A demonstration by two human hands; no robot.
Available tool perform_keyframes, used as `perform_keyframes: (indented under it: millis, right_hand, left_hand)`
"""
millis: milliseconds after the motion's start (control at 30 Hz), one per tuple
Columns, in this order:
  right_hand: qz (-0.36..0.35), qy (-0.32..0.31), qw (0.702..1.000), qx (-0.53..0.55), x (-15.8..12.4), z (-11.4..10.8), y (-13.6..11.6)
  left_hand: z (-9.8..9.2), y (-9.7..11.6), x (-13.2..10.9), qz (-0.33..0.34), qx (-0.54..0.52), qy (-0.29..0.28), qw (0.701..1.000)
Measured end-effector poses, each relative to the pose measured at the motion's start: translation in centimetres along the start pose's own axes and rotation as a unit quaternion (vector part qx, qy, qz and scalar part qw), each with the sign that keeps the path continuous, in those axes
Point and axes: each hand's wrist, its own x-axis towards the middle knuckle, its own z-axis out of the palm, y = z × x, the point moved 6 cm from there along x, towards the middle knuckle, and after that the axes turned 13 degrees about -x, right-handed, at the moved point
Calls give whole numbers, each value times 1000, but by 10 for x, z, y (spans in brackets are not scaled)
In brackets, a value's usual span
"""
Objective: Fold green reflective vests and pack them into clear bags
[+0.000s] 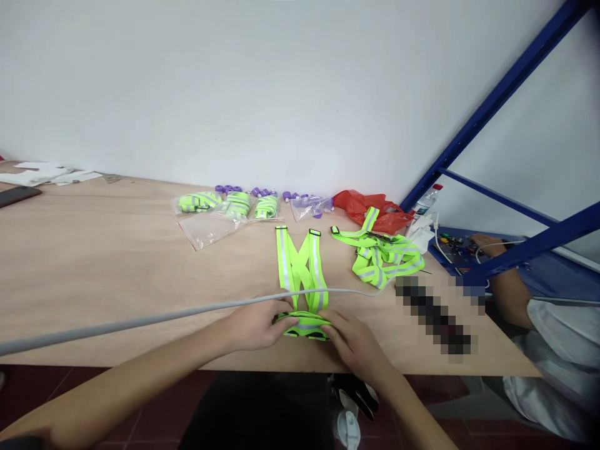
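A yellow-green reflective strap harness [300, 269] lies on the wooden table, its two upper straps with black buckles stretched away from me and crossing in the middle. Its near end is folded into a flat bundle at the table's front edge. My left hand [262, 324] grips the left end of that bundle, thumb on top. At the right end my right hand [349, 340] holds the bundle with its fingers bent over the fabric. A grey cable passes across the harness just above both hands.
Bagged rolled straps [237, 205], purple rolls [228, 189] and a red plastic bag [375, 209] lie along the wall. A loose harness [387, 256] is at the right. Beyond the blue frame [497, 87] is another person's arm [509, 290]. A phone [19, 195] lies far left.
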Motion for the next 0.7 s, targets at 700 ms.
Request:
perform_keyframes:
  millis: [700]
  right_hand:
    - [-24,138,980,-141,6,12,14]
  left_hand:
    - [2,-25,14,104,175,41,978]
